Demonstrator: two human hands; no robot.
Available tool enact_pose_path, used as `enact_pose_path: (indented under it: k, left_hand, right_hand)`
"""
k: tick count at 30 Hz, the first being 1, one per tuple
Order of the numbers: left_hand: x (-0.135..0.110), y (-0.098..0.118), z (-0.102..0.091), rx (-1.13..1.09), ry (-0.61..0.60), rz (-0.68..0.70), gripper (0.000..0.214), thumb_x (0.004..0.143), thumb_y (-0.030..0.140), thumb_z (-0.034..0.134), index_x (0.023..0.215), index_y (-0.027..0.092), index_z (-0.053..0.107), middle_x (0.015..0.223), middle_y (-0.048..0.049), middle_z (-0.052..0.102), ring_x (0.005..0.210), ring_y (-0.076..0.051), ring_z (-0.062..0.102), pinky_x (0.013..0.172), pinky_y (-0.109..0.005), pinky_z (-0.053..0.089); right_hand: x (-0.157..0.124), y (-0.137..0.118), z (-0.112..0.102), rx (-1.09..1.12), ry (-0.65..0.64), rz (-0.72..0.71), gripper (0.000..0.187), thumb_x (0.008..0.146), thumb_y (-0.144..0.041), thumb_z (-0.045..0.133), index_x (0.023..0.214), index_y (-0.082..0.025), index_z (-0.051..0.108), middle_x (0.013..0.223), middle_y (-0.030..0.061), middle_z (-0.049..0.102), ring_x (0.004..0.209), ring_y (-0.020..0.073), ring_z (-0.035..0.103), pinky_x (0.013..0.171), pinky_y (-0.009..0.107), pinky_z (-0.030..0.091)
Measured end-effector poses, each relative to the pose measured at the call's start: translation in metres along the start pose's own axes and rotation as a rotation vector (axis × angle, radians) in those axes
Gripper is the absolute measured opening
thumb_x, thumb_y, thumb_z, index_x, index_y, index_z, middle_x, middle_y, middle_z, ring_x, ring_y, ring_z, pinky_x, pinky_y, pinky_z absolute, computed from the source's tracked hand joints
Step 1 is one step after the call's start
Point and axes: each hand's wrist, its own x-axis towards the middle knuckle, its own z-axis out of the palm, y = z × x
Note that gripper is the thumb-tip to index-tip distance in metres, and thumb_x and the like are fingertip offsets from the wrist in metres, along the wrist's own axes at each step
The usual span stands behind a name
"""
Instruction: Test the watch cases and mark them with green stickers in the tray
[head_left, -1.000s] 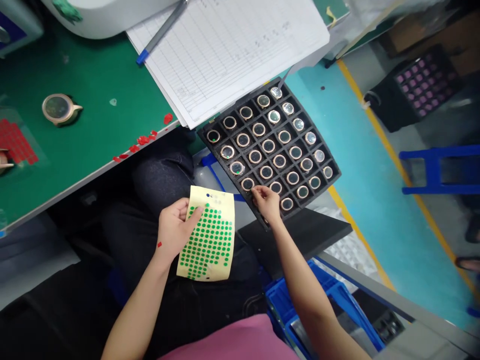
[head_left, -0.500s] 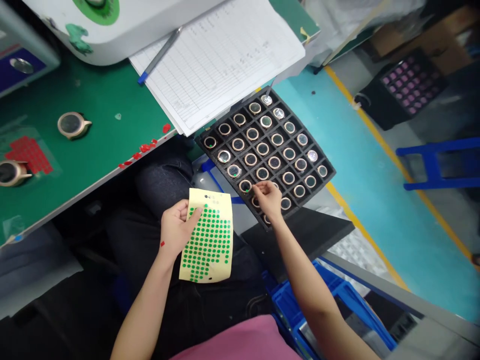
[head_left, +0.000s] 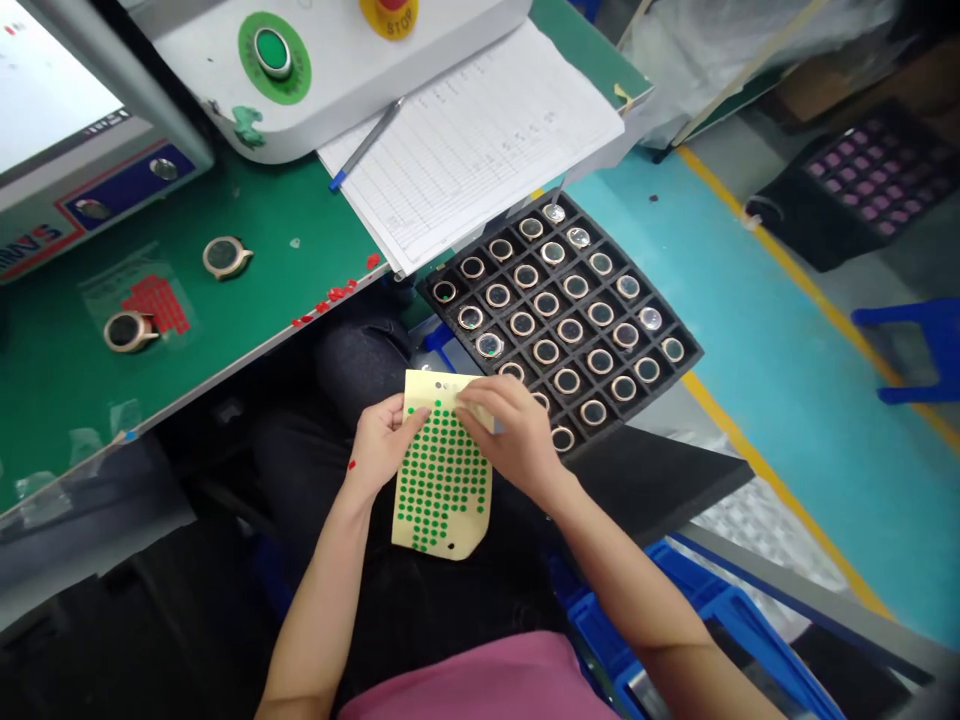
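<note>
Right, biggest first: green bench (head_left: 45, 430) on the left. Black compartment tray (head_left: 691, 350) on the right, past the hands, populated with round watch cases (head_left: 570, 331). Paper stack (head_left: 480, 140) at the bench's far right end, pen (head_left: 367, 145) on it. Yellow sticker sheet (head_left: 469, 537) at centre, in front of the tray's near-left edge. Left hand (head_left: 384, 440) pinches the sheet's left edge, thumb on top, fingers behind. Right hand (head_left: 517, 435) is narrow, fingers curled over the sheet's upper right; can't tell whether the fingertips touch it or hold anything. Two loose cases (head_left: 225, 257) on the bench, the nearer one by red stickers (head_left: 157, 303). Smallest: green dots (head_left: 435, 480) in rows on the sheet.

Delta vs 0.5 s ago: right hand was at the tray's left-hand column, now over the sheet. Left grip unchanged.
</note>
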Motion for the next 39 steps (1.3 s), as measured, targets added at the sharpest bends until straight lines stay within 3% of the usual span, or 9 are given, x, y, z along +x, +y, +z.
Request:
enact_pose_path:
  k: [3,6,14,19,25,31,39]
  left_hand:
    - [-0.003,0.001,-0.001,0.017,-0.014,-0.003,0.032,0.068,0.043,0.077,0.073,0.012,0.072,0.059,-0.0027,0.070,0.048,-0.013,0.060,0.046,-0.021,0.045]
    - [-0.003,0.002,-0.001,0.016,-0.009,0.005,0.035,0.065,0.046,0.077,0.064,0.012,0.071,0.057,-0.0030,0.069,0.047,-0.013,0.058,0.045,-0.021,0.043]
    - [-0.002,-0.004,0.002,-0.012,0.012,0.047,0.029,0.064,0.040,0.079,0.071,0.012,0.072,0.062,-0.0021,0.069,0.054,-0.012,0.059,0.052,-0.020,0.045]
    - [-0.021,0.006,0.010,0.014,0.117,0.091,0.021,0.067,0.032,0.079,0.072,0.014,0.070,0.062,0.0007,0.066,0.053,-0.010,0.055,0.049,-0.017,0.042]
    - [-0.064,0.031,0.020,0.235,0.244,0.296,0.014,0.078,0.028,0.071,0.071,0.016,0.074,0.059,0.0007,0.067,0.053,-0.011,0.057,0.049,-0.017,0.043]
    - [-0.095,0.041,0.023,0.384,0.225,0.465,0.022,0.085,0.027,0.064,0.069,0.017,0.075,0.054,0.0006,0.066,0.045,-0.010,0.055,0.045,-0.018,0.043]
    - [-0.120,0.048,0.028,0.492,0.287,0.601,0.039,0.089,0.027,0.059,0.052,0.016,0.061,0.046,0.0010,0.056,0.040,-0.008,0.047,0.042,-0.018,0.037]
  right_hand:
    - [-0.008,-0.008,0.010,0.011,-0.048,-0.034,0.006,0.088,-0.019,0.060,0.091,-0.021,0.065,0.089,0.0060,0.071,0.083,0.0200,0.065,0.073,0.034,0.053]
    - [-0.012,-0.009,0.016,0.018,0.001,0.006,0.007,0.089,-0.019,0.060,0.092,-0.021,0.066,0.087,0.0056,0.072,0.080,0.0191,0.066,0.072,0.034,0.053]
    - [-0.007,-0.014,0.018,0.088,0.018,0.092,0.007,0.087,-0.019,0.063,0.088,-0.021,0.069,0.084,0.0047,0.073,0.077,0.0184,0.068,0.070,0.033,0.055]
    - [-0.004,-0.033,0.002,0.203,-0.022,0.162,0.010,0.087,-0.017,0.062,0.087,-0.020,0.071,0.085,0.0053,0.072,0.077,0.0169,0.068,0.070,0.031,0.056]
    - [-0.001,-0.063,-0.026,0.190,0.067,0.035,0.020,0.083,-0.007,0.063,0.095,-0.021,0.069,0.086,0.0030,0.071,0.080,0.0163,0.067,0.074,0.033,0.056]
    - [-0.001,-0.083,-0.040,0.197,0.156,-0.067,0.026,0.077,-0.002,0.069,0.094,-0.021,0.067,0.081,0.0010,0.070,0.074,0.0161,0.066,0.078,0.040,0.057]
    - [-0.007,-0.102,-0.058,0.142,0.074,-0.134,0.026,0.076,-0.002,0.069,0.096,-0.019,0.066,0.086,0.0043,0.072,0.078,0.0172,0.069,0.085,0.042,0.057]
